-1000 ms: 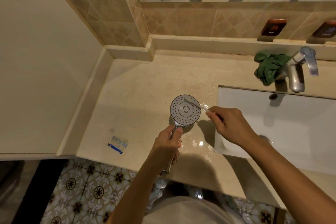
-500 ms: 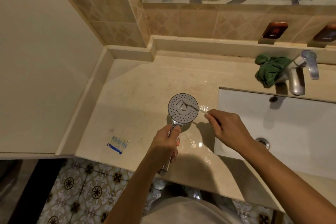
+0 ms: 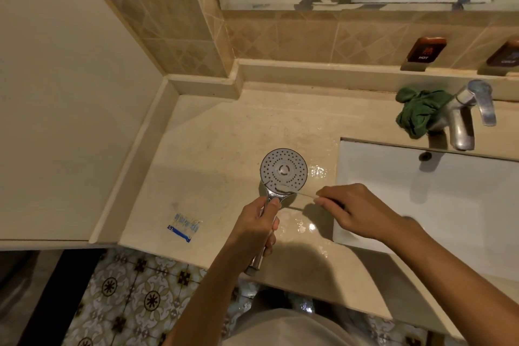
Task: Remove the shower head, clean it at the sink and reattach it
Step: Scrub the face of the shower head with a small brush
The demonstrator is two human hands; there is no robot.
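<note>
A chrome shower head (image 3: 283, 170) with a round grey perforated face points up over the beige counter (image 3: 213, 149). My left hand (image 3: 257, 226) grips its handle from below. My right hand (image 3: 356, 212) holds a thin clear toothbrush (image 3: 297, 192) whose bristle end rests on the lower edge of the face, just above the handle. The white sink basin (image 3: 438, 199) lies to the right, partly under my right wrist. The hose end of the handle sticks out below my left hand.
A chrome faucet (image 3: 463, 115) stands behind the basin with a crumpled green cloth (image 3: 418, 112) beside it. A blue and clear wrapper (image 3: 184, 227) lies on the counter's left front. Water puddles (image 3: 306, 226) shine near the basin. A wall panel rises at left, patterned floor tiles below.
The brush tip has moved from the upper right of the shower face, across its centre, down to the lower edge. My right hand dropped lower with it. The left hand kept its grip.
</note>
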